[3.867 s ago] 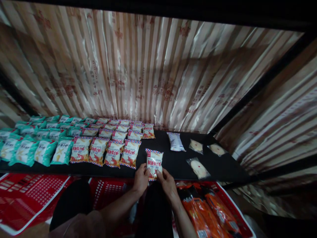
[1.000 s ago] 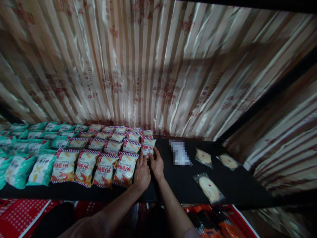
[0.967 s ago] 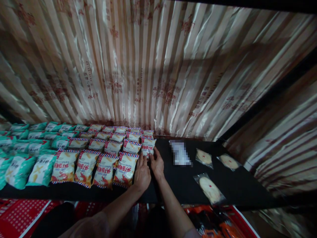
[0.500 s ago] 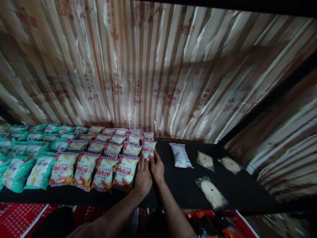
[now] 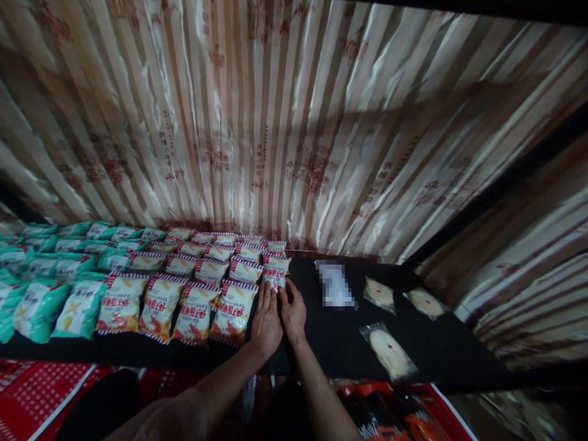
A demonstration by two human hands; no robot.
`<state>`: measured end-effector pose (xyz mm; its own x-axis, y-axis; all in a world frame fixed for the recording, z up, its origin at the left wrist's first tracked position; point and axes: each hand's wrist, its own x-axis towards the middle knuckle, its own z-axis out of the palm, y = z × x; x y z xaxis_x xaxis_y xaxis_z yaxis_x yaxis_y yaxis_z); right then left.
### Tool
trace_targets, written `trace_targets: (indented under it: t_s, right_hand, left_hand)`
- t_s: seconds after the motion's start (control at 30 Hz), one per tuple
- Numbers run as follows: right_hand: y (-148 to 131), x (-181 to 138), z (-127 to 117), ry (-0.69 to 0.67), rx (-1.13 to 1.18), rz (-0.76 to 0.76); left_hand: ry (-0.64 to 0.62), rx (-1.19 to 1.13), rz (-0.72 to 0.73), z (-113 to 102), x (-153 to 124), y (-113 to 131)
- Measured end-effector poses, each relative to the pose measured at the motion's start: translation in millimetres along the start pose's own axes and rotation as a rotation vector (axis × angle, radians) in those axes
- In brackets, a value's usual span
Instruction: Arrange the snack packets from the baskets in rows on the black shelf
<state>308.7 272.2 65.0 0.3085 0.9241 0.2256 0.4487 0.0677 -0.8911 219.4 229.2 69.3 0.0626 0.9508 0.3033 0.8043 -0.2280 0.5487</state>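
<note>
- Left hand (image 5: 266,321) lies flat on the black shelf (image 5: 340,349), fingers released, grasping nothing.
- Right hand (image 5: 293,311), likewise released, fingertips touching the striped snack packet (image 5: 275,270).

Bare forearms reach in from the 6 o'clock edge, the left one slanting up from 7 o'clock. The left hand (image 5: 266,321) and right hand (image 5: 293,312) lie just beside each other, palms down, fingers stretched flat toward 12 o'clock.
</note>
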Motion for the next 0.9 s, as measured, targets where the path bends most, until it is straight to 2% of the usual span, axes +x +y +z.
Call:
trace_targets:
  t_s: [0.37, 0.7, 0.9]
  right_hand:
    - [2, 1, 2, 0.008, -0.078, 0.020]
    - [-6, -5, -4, 0.076, -0.073, 0.039]
    - [-25, -34, -17, 0.114, -0.033, 0.015]
  left_hand:
    - [0.007, 0.020, 0.001, 6, -1, -3]
    - [-0.047, 0.005, 0.027, -9, -8, 6]
    - [-0.131, 0.009, -0.003, -26, -27, 19]
